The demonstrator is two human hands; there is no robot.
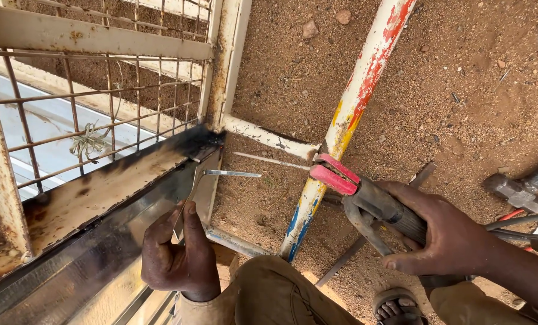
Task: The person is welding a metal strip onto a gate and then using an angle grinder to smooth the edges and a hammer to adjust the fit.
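Left hand (pixel 179 256) has its fingers pinched around a thin bent metal rod (pixel 212 176), just past the fingertips against the frame's scorched corner (pixel 200 141). Right hand (pixel 446 235) fingers grip the red-jawed electrode holder (pixel 365 192), poking out beyond them.

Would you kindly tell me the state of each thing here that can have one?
left hand: closed on a thin bent metal rod
right hand: gripping the electrode holder
electrode holder: red jaws shut, no rod in them
metal frame: rusty, scorched black at the corner
painted pipe: lying on the sandy ground, paint worn
hammer: lying on the ground, untouched
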